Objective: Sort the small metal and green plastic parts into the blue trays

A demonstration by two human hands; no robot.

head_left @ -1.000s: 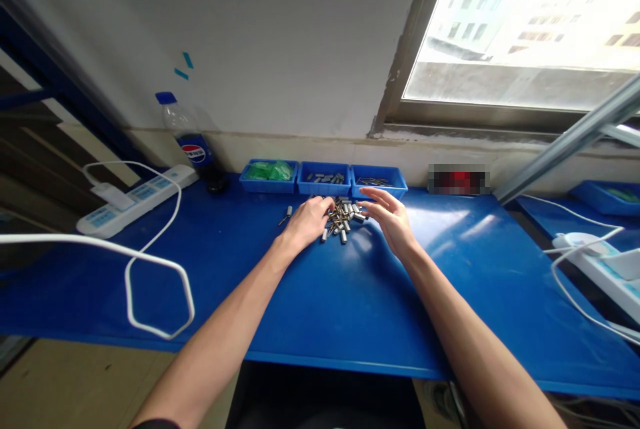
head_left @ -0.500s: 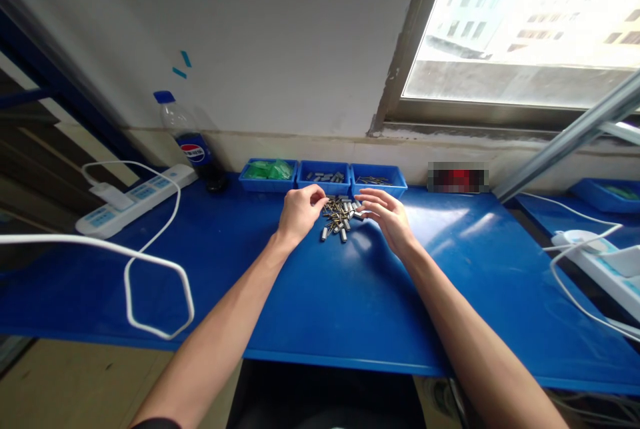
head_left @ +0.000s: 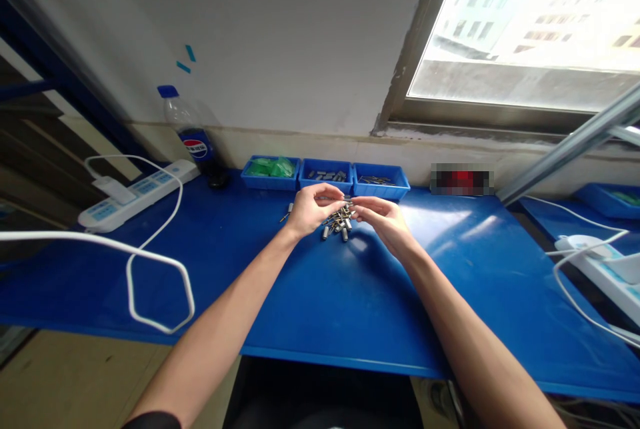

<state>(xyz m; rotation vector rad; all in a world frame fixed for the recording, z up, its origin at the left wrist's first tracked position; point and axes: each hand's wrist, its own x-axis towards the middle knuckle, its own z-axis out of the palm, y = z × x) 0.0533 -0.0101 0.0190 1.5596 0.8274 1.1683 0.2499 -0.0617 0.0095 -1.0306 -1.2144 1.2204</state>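
Note:
Small metal cylinders and thin brass-coloured pins lie in a pile on the blue table. Over the pile's left side, my left hand pinches something too small to make out. My right hand meets it from the right, fingers closed together near the same small piece; what it holds is hidden. One more metal piece with a pin lies left of my left hand. Behind are three blue bins, holding green bags, grey metal parts and thin pins.
A cola bottle and a white power strip stand at the back left, with a looping white cable in front. At the right are a metal bar and another power strip.
Both hands have come closer together over the pile. A metal piece with a pin now shows left of my left hand. The camera view has shifted slightly.

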